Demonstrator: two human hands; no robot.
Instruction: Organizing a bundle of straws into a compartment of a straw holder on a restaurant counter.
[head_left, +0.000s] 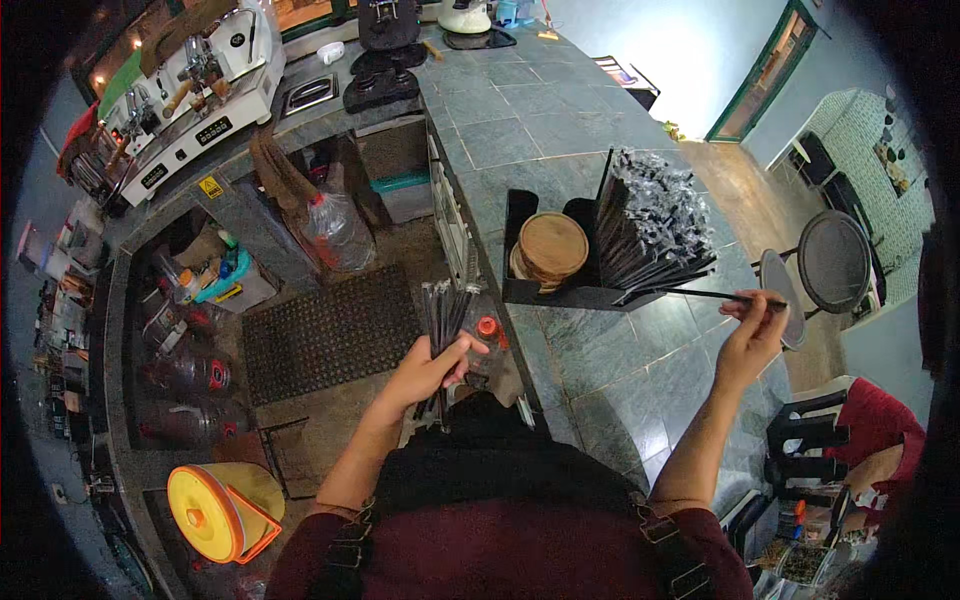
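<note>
My left hand (431, 371) grips a bundle of thin black straws (444, 311) in clear wrappers, held upright in front of my apron. Between the fingertips of my right hand (750, 341) is a single black straw (705, 294), lying nearly level over the stone-tiled counter. Its far end reaches the front corner of a black organizer (559, 295). In the organizer's right compartment, many wrapped straws (660, 206) stand tightly packed and lean outward. A stack of round wooden coasters (553, 241) fills part of the left compartment.
The slate-tiled counter (600, 360) runs away from me on the right. At upper left stands an espresso machine (202, 112), with a coffee grinder (388, 45) beyond. A yellow lidded bucket (206, 514) is at lower left, near a rubber floor mat (330, 330). Another person (881, 442) is at lower right.
</note>
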